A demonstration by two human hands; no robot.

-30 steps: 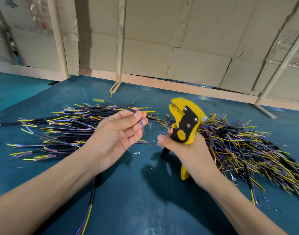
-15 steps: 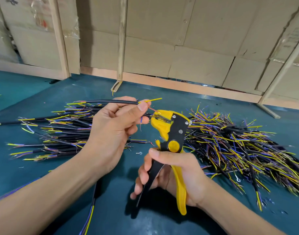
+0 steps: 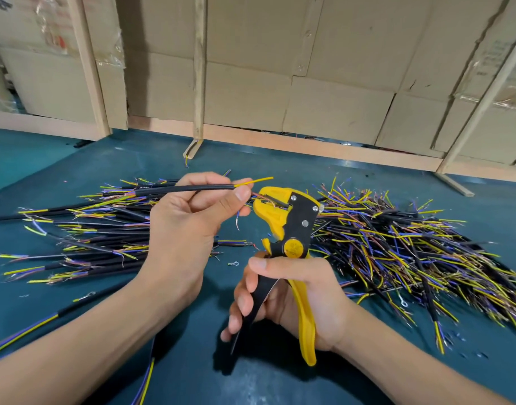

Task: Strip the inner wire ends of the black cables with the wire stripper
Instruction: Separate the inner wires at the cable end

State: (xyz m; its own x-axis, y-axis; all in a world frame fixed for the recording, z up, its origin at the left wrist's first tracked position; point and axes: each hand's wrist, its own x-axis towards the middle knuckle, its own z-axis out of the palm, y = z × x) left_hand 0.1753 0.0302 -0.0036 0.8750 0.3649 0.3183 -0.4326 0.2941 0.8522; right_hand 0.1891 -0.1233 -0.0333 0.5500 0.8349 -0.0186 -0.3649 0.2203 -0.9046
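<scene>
My left hand [image 3: 189,226] grips a black cable [image 3: 180,189] near its end; a yellow inner wire [image 3: 255,181] sticks out past the fingers, and a thin wire runs from my thumb into the jaws of the wire stripper [image 3: 286,223]. That stripper is yellow and black, held upright by my right hand [image 3: 291,296], whose fingers curl round its spread handles. One heap of black cables [image 3: 84,229] with yellow and blue ends lies on the left, another cable heap [image 3: 411,249] on the right.
The work goes on over a dark teal table [image 3: 192,372]. Cardboard boxes [image 3: 324,83] and wooden posts [image 3: 198,71] stand along its far edge. Loose cables [image 3: 25,331] lie by my left forearm, and small ring terminals and wire scraps [image 3: 234,263] dot the surface.
My right hand turned the stripper from upright on the table towards my left hand, and its handles have spread. My left hand lifted the cable, and a wire now sits in the jaws.
</scene>
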